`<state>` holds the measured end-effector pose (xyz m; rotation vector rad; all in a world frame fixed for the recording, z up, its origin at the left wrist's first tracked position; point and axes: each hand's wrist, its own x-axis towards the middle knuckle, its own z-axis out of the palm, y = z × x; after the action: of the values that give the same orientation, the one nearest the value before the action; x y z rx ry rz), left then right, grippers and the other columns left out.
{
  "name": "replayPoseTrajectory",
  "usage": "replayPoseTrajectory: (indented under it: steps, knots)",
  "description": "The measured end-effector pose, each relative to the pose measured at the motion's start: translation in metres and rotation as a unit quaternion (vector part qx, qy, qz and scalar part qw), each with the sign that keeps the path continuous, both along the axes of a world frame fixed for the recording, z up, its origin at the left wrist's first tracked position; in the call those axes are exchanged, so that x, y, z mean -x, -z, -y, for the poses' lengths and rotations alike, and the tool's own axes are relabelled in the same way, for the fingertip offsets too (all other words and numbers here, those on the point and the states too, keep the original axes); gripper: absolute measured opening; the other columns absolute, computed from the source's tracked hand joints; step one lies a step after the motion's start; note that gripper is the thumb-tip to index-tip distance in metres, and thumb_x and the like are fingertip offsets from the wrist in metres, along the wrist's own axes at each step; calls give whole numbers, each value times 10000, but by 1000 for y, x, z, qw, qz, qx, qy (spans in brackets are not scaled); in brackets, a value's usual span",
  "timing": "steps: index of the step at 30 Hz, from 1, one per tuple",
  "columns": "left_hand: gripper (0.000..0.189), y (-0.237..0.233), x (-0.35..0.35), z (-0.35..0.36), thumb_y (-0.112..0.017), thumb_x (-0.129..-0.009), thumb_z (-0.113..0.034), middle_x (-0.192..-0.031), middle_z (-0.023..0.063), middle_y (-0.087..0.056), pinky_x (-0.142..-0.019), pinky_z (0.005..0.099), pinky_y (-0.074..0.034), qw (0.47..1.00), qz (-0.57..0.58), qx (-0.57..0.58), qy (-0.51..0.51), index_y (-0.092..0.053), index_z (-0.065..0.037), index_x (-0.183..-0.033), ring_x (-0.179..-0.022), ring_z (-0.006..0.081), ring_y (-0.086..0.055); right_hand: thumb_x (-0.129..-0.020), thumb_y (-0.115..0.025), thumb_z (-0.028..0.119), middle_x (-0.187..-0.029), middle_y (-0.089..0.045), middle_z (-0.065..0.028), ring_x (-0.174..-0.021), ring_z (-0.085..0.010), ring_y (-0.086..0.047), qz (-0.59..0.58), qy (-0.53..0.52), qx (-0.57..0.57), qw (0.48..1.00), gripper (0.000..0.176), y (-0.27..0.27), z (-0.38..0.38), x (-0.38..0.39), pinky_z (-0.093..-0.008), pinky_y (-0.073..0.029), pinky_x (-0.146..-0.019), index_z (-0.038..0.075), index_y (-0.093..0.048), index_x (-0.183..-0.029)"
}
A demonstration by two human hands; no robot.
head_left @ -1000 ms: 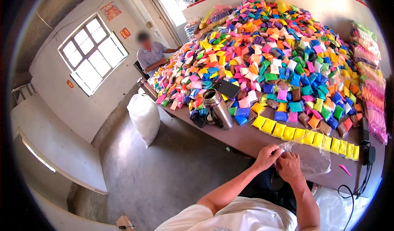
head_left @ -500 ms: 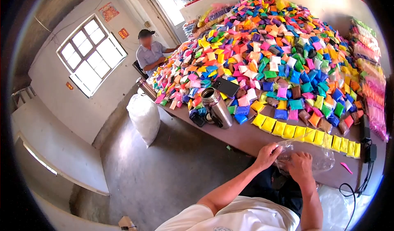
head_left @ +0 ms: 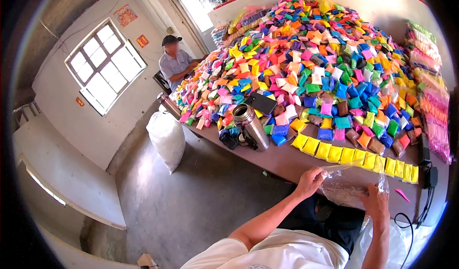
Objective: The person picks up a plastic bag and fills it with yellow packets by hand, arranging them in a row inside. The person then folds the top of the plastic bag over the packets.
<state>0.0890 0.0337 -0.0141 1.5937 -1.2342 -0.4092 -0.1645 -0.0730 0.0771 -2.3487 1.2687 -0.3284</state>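
A clear plastic bag [head_left: 348, 185] spreads between my hands at the table's near edge. My left hand [head_left: 311, 182] pinches the bag's left edge with the fingers closed. At its right side is my right hand [head_left: 375, 203], thumb and fingers closed on the film; the exact grip is partly hidden. Just beyond the bag lies a row of yellow packets [head_left: 346, 155], set side by side. A small pink plastic tool [head_left: 402, 195] rests on the table to the right of my right hand.
A huge heap of coloured packets [head_left: 306, 68] covers the table [head_left: 282, 161]. An open steel thermos [head_left: 253, 130] and a black phone [head_left: 260, 103] stand by it. Black cables [head_left: 425, 207] hang at right. A white sack [head_left: 166, 140] stands on the floor. Another person [head_left: 176, 63] sits far left.
My right hand has moved right, from the middle of the bag to its right edge. The bag now looks more spread. My left hand keeps its pinch.
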Motion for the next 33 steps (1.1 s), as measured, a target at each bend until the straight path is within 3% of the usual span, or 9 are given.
replayPoseTrajectory:
  steps: [9,16,19,22,24,27,33]
  knots:
    - [368,-3,1,0,-548,-985,-355,-833,80,-623,-642,311,-463,1000,-2,14,0,-643,0,-1000,-719,164,-573,-659,-772,123,-969,-587,-229,-963,-417,-556,6,-4,0,1000,340,22,8,8,-510,-462,-854,-5,-609,-929]
    - [298,-2,1,0,-572,-974,-275,-858,104,-643,-663,314,-481,1000,-3,-4,-3,-647,13,-975,-735,186,-600,-659,-771,116,-1028,-577,-222,-1012,-407,-539,35,-8,30,999,380,25,5,10,-503,-448,-893,-10,-591,-969]
    - [264,2,1,1,-572,-970,-237,-846,106,-638,-656,312,-479,1000,1,6,-4,-642,18,-980,-721,185,-593,-664,-766,114,-1063,-577,-222,-1039,-399,-538,11,-44,38,998,366,10,-3,3,-487,-455,-897,-16,-601,-964]
    - [251,2,3,1,-566,-970,-219,-837,106,-633,-651,309,-478,1000,12,14,-13,-635,22,-978,-712,182,-587,-684,-746,114,-1022,-603,-216,-1022,-395,-558,61,-80,58,993,300,13,-8,-8,-475,-470,-886,-10,-628,-930]
    - [250,0,3,2,-563,-971,-216,-835,108,-631,-649,308,-478,1000,20,15,-19,-631,25,-976,-711,181,-586,-722,-715,118,-935,-629,-195,-951,-404,-589,48,-187,60,979,198,10,-8,-25,-466,-488,-855,5,-647,-870]
    - [258,-5,2,0,-561,-973,-221,-836,116,-627,-649,309,-477,1000,28,5,-10,-625,29,-980,-717,181,-589,-780,-690,140,-985,-658,-168,-1004,-357,-592,52,-241,29,969,193,6,-20,-51,-434,-492,-873,26,-674,-935]
    - [273,-1,0,1,-563,-972,-235,-828,140,-601,-656,339,-475,999,29,32,-5,-610,34,-989,-704,223,-578,-763,-696,137,-954,-664,-141,-967,-344,-607,109,-275,57,953,205,17,-36,-87,-444,-499,-831,47,-686,-947]
